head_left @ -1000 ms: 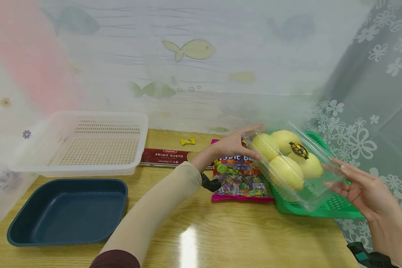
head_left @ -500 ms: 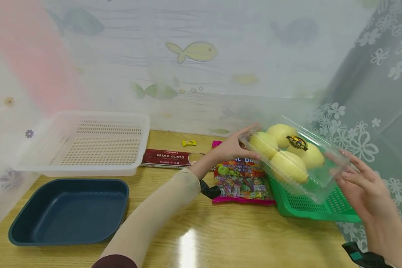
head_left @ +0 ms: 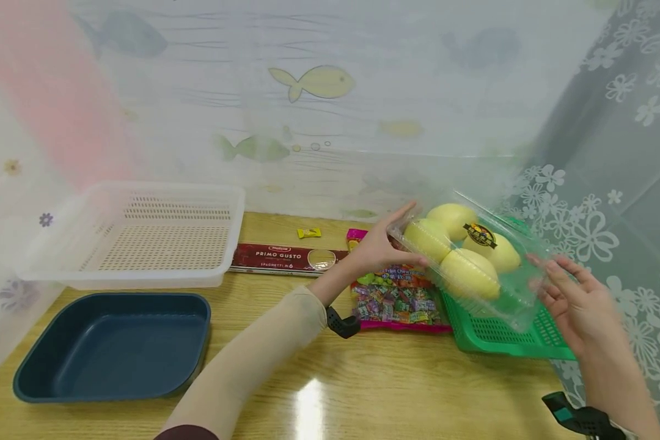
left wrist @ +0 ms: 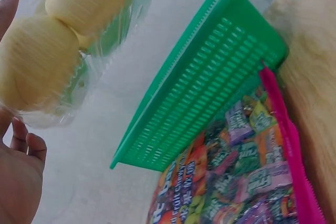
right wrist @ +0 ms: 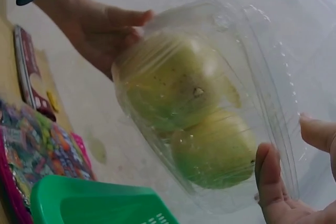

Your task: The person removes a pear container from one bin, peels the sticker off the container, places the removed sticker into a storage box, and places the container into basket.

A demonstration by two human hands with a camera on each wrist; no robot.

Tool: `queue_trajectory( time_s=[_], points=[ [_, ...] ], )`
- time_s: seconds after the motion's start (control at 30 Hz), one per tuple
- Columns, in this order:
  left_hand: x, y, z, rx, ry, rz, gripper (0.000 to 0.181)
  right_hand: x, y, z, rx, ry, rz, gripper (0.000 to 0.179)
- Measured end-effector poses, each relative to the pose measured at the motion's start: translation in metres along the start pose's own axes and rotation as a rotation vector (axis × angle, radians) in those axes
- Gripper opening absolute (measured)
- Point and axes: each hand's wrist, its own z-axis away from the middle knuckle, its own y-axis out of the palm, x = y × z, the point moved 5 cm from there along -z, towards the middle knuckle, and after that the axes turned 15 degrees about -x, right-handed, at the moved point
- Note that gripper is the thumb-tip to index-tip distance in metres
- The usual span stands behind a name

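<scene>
A clear plastic box (head_left: 519, 305) holds several round, pale yellow fruits (head_left: 469, 274). On its lid is a dark oval label (head_left: 480, 235). Tilted, the box hangs above the green basket (head_left: 489, 342). My left hand (head_left: 382, 247) grips its left end, thumb on the near side and fingers at the far corner. At the right end, my right hand (head_left: 580, 305) pinches the edge between thumb and fingers. The right wrist view has both hands on the box, with the right thumb and a finger (right wrist: 270, 177) at its near edge. The left wrist view catches the fruits through the plastic.
A pink-edged bag of fruit chews (head_left: 398, 305) lies against the basket. Behind the left forearm are a red spaghetti pack (head_left: 275, 258) and a small yellow sweet (head_left: 309, 233). A white basket (head_left: 228, 244) and a dark blue tray (head_left: 203, 342) stand at left.
The box has moved a little up and to the left, over the basket. My right hand has followed it leftward, its fingers shifting on the edge; the left hand has edged slightly left.
</scene>
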Motion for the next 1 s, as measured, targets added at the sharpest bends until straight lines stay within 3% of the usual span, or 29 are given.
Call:
queue_trajectory(
  time_s=[0.23, 0.43, 0.53, 0.63, 0.73, 0.9, 1.0],
  points=[
    [0.006, -0.002, 0.007, -0.045, -0.022, 0.006, 0.109, 0.003, 0.012, 0.006, -0.128, -0.045, 0.061, 0.036],
    [0.007, -0.006, 0.011, -0.098, -0.021, -0.041, 0.112, 0.005, 0.023, 0.011, -0.312, -0.119, 0.025, 0.021],
    [0.005, -0.008, 0.013, -0.135, -0.021, -0.043, 0.117, 0.005, 0.027, 0.013, -0.35, -0.158, 0.024, 0.025],
    [0.002, -0.009, 0.014, -0.173, -0.024, -0.046, 0.115, 0.003, 0.031, 0.015, -0.267, -0.201, 0.02, 0.033],
    [-0.002, -0.01, 0.015, -0.199, -0.021, -0.068, 0.116, -0.001, 0.035, 0.019, -0.114, -0.258, 0.026, 0.047],
    [-0.007, -0.01, 0.017, -0.204, -0.021, -0.071, 0.121, -0.014, 0.039, 0.026, 0.138, -0.312, 0.043, 0.078],
    [-0.008, -0.012, 0.017, -0.181, -0.02, -0.062, 0.122, -0.019, 0.04, 0.028, 0.217, -0.332, 0.065, 0.089]
  ],
)
